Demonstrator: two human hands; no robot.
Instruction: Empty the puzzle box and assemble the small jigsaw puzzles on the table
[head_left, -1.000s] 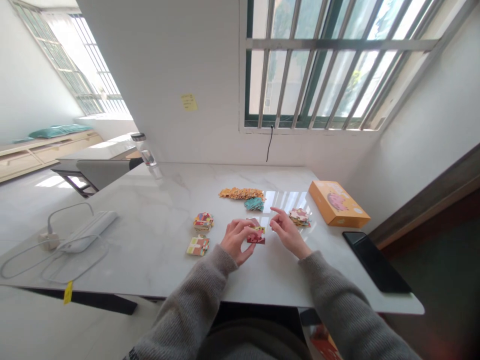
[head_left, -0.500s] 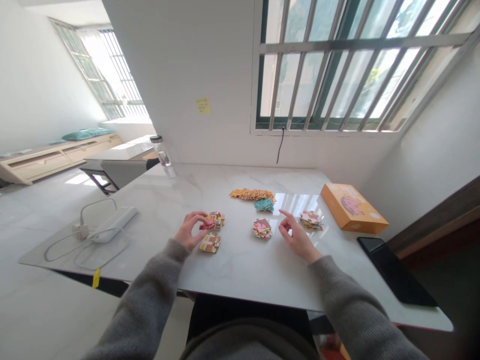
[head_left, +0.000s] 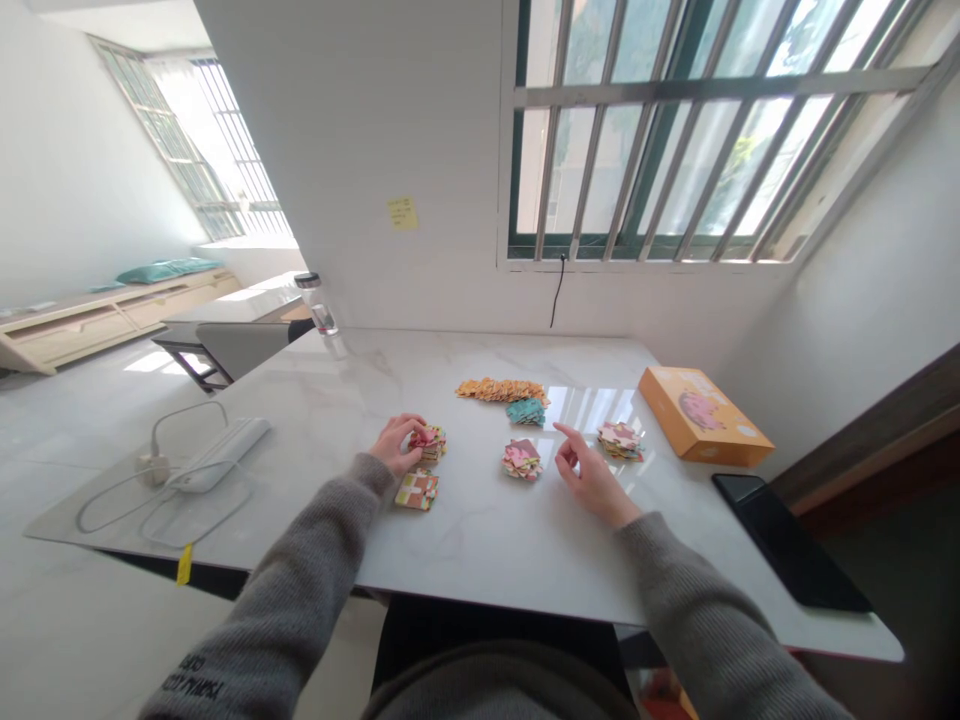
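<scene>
My left hand (head_left: pixel 397 445) is at a stack of puzzle pieces (head_left: pixel 432 450), its thumb and fingers closed on a pink puzzle piece (head_left: pixel 422 436) at the top. Just in front of that stack lies a smaller pile of brown and green puzzle pieces (head_left: pixel 417 490). My right hand (head_left: pixel 589 474) hovers over the table with the index finger stretched out and the others loosely curled; nothing shows in it. It sits between a pile of pink and brown pieces (head_left: pixel 521 459) on its left and another mixed pile (head_left: pixel 621 440) on its right.
Farther back are a row of orange puzzle pieces (head_left: pixel 502 390) and a teal pile (head_left: pixel 526 411). An orange box (head_left: pixel 701 415) and a black tablet (head_left: pixel 787 540) lie to the right. At left are a white power strip (head_left: pixel 219 455) with cable and a bottle (head_left: pixel 318 304).
My left hand has moved slightly right, bringing the pink puzzle piece onto the back left stack. My right hand has hardly moved. The view has shifted a little.
</scene>
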